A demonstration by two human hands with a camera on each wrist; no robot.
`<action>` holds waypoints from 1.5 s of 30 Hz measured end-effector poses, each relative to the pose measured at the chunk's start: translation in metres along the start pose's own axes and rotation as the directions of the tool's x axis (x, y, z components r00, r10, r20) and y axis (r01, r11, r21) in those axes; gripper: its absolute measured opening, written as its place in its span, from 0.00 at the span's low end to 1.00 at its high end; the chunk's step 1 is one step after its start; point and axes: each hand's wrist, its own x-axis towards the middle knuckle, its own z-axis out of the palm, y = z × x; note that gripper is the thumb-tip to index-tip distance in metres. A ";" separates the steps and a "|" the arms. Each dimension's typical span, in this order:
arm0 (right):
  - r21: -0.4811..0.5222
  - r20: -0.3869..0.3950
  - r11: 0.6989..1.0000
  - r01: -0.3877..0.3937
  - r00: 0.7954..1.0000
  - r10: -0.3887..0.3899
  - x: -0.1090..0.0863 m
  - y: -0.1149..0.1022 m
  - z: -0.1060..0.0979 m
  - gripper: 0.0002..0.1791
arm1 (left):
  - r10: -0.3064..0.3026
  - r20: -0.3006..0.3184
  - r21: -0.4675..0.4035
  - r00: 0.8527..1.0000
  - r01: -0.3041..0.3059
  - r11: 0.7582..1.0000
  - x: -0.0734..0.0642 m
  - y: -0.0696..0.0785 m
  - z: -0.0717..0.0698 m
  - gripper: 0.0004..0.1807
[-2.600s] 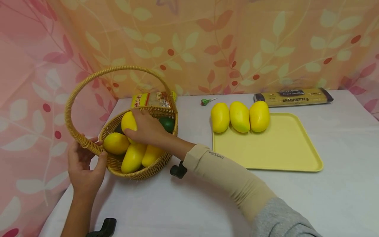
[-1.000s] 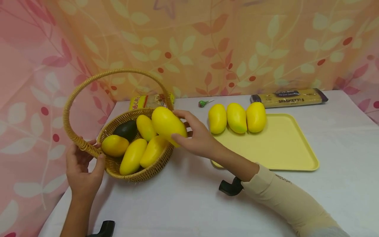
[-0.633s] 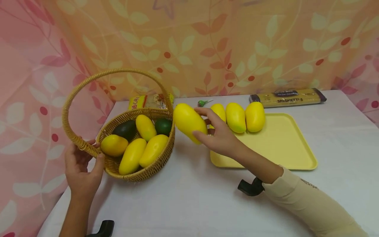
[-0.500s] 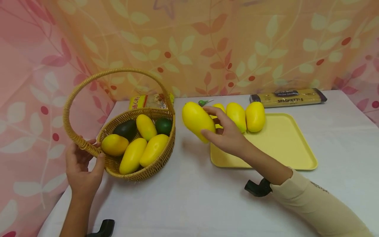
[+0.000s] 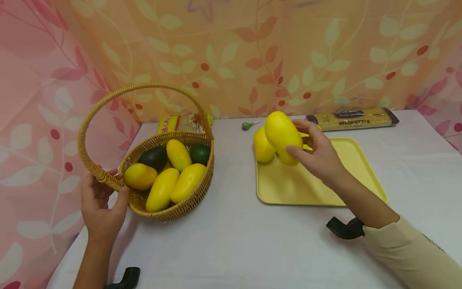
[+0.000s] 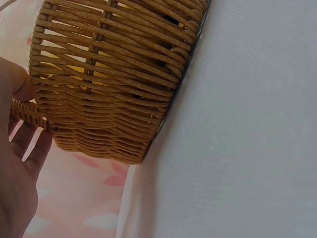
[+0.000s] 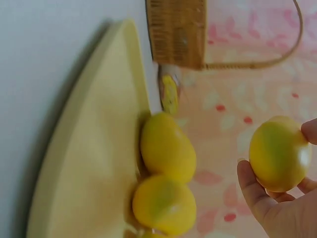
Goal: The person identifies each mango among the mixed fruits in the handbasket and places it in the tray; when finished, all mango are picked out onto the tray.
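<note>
My right hand (image 5: pixel 321 158) holds a yellow mango (image 5: pixel 283 138) between thumb and fingers, raised over the back left of the yellow tray (image 5: pixel 306 192). In the right wrist view that mango (image 7: pixel 278 156) is apart from the mangoes on the tray. One tray mango (image 5: pixel 263 146) shows at the left; the others are mostly hidden behind my hand and the held mango. My left hand (image 5: pixel 102 208) grips the wicker basket (image 5: pixel 187 206) at its left rim, by the handle's base. Inside lie several yellow mangoes (image 5: pixel 162 190), a dark avocado (image 5: pixel 153 157) and a dark green fruit (image 5: pixel 199 154).
A spaghetti pack (image 5: pixel 355 119) lies behind the tray, near the table's back edge. A green-wrapped lollipop (image 5: pixel 247 126) lies left of it. Behind the basket is a yellow-and-clear food packet (image 5: pixel 184 123). The basket's tall handle (image 5: pixel 144 86) arches above it. Floral cloth (image 5: pixel 231 60) hangs behind.
My right hand has lifted a mango out of the basket and carried it right, to above the tray's mangoes. The left hand has stayed on the basket.
</note>
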 end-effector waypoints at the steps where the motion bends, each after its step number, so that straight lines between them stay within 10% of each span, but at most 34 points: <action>1: 0.014 -0.023 1.000 -0.013 1.000 0.013 0.000 0.000 -0.005 0.34 | 0.001 0.000 0.000 1.000 -0.001 1.000 0.000 0.001 0.000 0.40; 16: -0.077 -0.278 0.964 -0.254 0.934 0.223 0.012 0.028 -0.082 0.35 | 0.013 0.000 -0.034 1.000 -0.013 0.999 -0.002 -0.007 -0.001 0.41; 29: -0.096 -0.205 0.878 -0.468 0.873 0.443 0.018 0.067 -0.111 0.47 | 0.024 0.010 -0.033 1.000 -0.024 0.999 -0.002 -0.008 -0.002 0.42; 45: -0.268 -0.157 0.805 -0.529 0.848 0.506 0.018 0.093 -0.117 0.53 | 0.025 0.008 -0.048 1.000 -0.025 0.999 -0.002 -0.010 -0.002 0.40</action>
